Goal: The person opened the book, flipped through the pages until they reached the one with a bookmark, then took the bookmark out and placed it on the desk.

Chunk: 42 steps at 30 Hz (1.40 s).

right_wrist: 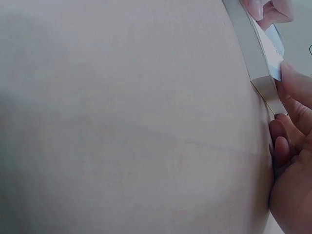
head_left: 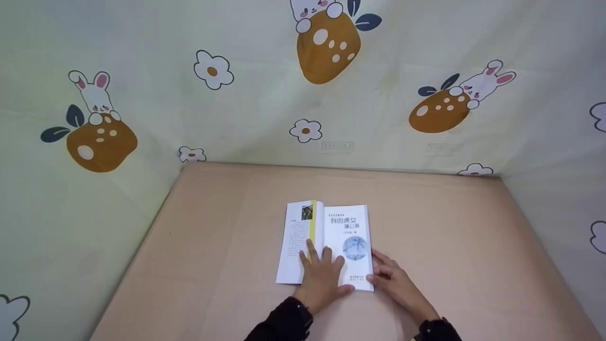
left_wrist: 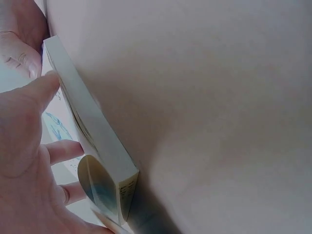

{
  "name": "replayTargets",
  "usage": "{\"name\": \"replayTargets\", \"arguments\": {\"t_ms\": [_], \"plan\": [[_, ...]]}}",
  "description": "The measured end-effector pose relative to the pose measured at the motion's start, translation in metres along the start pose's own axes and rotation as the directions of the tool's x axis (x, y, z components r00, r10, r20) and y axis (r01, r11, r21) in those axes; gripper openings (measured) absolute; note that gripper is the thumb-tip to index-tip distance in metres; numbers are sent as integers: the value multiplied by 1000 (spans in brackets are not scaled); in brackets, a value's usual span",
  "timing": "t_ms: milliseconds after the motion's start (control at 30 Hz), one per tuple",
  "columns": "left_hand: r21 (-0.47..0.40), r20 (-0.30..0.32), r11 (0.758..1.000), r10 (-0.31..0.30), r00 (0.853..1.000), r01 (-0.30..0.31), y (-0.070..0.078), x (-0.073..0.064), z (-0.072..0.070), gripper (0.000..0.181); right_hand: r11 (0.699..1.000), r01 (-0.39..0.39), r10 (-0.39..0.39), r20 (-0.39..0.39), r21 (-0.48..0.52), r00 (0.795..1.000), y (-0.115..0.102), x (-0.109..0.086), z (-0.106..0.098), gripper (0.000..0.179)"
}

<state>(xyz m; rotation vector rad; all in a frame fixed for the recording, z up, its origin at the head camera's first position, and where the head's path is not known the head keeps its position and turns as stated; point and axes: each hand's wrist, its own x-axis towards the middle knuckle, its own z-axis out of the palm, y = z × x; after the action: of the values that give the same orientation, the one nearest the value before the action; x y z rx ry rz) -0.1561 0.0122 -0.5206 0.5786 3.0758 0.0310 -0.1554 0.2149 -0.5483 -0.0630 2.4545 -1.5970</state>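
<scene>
A paperback book (head_left: 335, 239) lies open at its front on the table, showing a white title page with Chinese characters and a round blue picture. Its cover and printed flap (head_left: 289, 265) are folded out to the left. My left hand (head_left: 323, 279) presses on the book with spread fingers, across the fold and the lower title page. At the lower right edge, my right hand (head_left: 400, 286) pinches the page edge, thumb on top and other fingers curled beside the book. The left wrist view shows the thick page block (left_wrist: 92, 112) from its lower side.
The table (head_left: 213, 237) has a plain light brown covering. Pale cloth walls (head_left: 255, 104) printed with rabbits, brown fruit and flowers rise at the back and both sides. Dark sleeves (head_left: 286, 322) cover both wrists.
</scene>
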Motion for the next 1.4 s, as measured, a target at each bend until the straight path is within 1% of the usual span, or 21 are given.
{"name": "replayTargets", "arguments": {"t_ms": [67, 167, 367, 567, 667, 800, 1067, 1133, 1200, 1267, 1400], "plan": [[-7, 19, 1000, 3, 1000, -3, -1, 0, -1, 77, 1000, 0, 0, 5, -3, 1000, 0, 0, 0, 20], [-5, 26, 1000, 6, 1000, -6, -1, 1, 0, 81, 1000, -3, 3, 12, -2, 1000, -1, 0, 0, 21], [20, 23, 1000, 9, 1000, -9, -1, 1, -1, 83, 1000, -1, 0, 24, 31, 1000, -1, 1, -1, 21], [-15, 50, 1000, 14, 999, -13, -3, 1, -5, 83, 999, -13, 13, -8, 39, 1000, -2, 2, 0, 17], [-32, 51, 999, 20, 998, -18, -5, 1, -8, 83, 999, 0, 1, -17, 49, 1000, -2, 3, 1, 14], [-49, 49, 998, 34, 998, -32, -6, 0, -10, 79, 998, 18, -17, -18, 62, 1000, -2, 2, -1, 14], [-58, 57, 996, 68, 996, -65, -13, 0, -13, 67, 999, 31, -32, 17, 29, 999, 0, 1, -6, 24], [-67, 54, 995, 79, 995, -75, -16, 1, -14, 63, 998, 56, -56, 30, 23, 998, 0, 1, -7, 26], [-85, 55, 993, 89, 994, -85, -18, 1, -14, 61, 998, 49, -50, 44, 24, 998, 0, 1, -6, 27], [-121, 63, 989, 97, 993, -89, -20, 1, -14, 59, 998, 42, -44, 54, 37, 998, 0, 0, -6, 28], [-178, 58, 980, 97, 994, -85, -23, 1, -14, 52, 999, 19, -21, 55, 46, 998, 1, 0, -3, 33]]}}
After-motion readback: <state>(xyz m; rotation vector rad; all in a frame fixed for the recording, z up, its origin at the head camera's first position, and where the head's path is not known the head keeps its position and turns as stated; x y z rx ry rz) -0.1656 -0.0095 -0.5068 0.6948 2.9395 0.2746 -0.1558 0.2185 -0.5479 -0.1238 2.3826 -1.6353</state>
